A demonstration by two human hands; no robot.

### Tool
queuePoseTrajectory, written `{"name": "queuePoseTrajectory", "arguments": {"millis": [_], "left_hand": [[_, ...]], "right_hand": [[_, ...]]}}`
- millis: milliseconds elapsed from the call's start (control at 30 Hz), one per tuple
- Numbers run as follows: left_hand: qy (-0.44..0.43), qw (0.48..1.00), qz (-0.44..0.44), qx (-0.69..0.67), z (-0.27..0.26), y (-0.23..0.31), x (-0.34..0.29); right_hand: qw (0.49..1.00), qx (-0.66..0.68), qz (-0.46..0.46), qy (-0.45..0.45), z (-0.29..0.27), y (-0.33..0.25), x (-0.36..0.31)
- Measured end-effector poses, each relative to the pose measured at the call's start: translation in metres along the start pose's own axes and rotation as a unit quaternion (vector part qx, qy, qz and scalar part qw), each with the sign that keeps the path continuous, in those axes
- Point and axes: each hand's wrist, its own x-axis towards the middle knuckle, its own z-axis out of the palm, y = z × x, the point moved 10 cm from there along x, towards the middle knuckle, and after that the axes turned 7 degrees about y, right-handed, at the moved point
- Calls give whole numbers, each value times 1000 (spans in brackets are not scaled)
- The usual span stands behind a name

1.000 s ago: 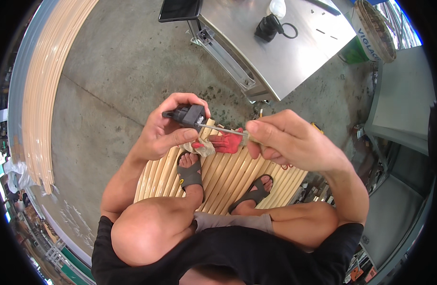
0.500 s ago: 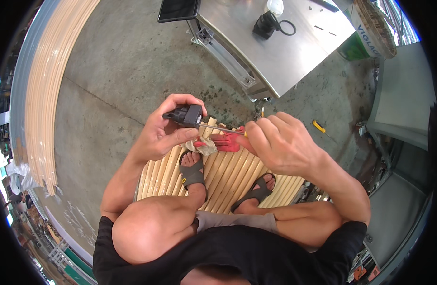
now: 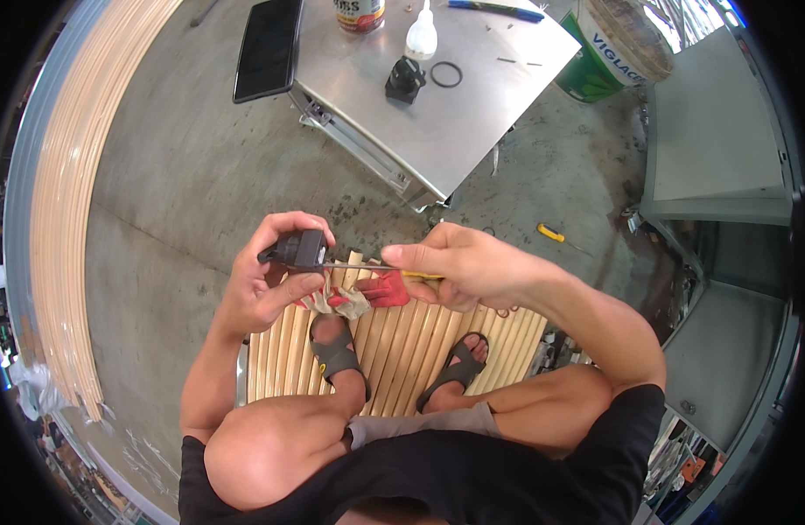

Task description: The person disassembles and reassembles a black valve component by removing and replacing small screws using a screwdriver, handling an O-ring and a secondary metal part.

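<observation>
My left hand [image 3: 261,293] is closed round a small black block-shaped part [image 3: 309,249] with a narrower, knob-like end pointing left. In my right hand [image 3: 472,264] is a screwdriver [image 3: 422,276], gripped by its yellow handle with the thumb along the top. Its thin shaft runs left to the right face of the black part, and the tip meets that face. Whether it sits in a screw is too small to tell. Below the shaft, red and cream work gloves [image 3: 385,289] lie on the wooden slats [image 3: 402,350].
Ahead stands a metal table [image 3: 459,122] bearing a similar black part [image 3: 405,80], a black ring [image 3: 446,74], a white bottle [image 3: 422,37], a can [image 3: 360,13] and a tablet [image 3: 269,48]. A second yellow screwdriver [image 3: 551,233] lies on the floor. Long pale strips [image 3: 61,227] run along the left.
The view has shifted, showing more of the table. My right hand has turned on the screwdriver: its knuckles were uppermost, and now the thumb lies on top. The left hand keeps hold of the black part.
</observation>
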Motion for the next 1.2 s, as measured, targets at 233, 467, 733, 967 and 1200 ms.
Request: {"name": "queuePoseTrajectory", "arguments": {"millis": [233,467,733,967,1200], "left_hand": [[47,997,-30,-55,-1,-7,11],[49,997,-35,-52,4,-6,17],[46,997,-36,-57,3,-10,19],[52,987,-97,-116,7,-36,12],[52,985,-81,-146,8,-38,7]], "right_hand": [[503,-557,-596,287,30,-87,-75],[870,-315,-301,231,-26,-80,-38],[872,-318,-331,167,-22,-71,-29],[631,-440,-570,288,5,-91,-72],[767,-431,-389,274,-7,-86,-49]]}}
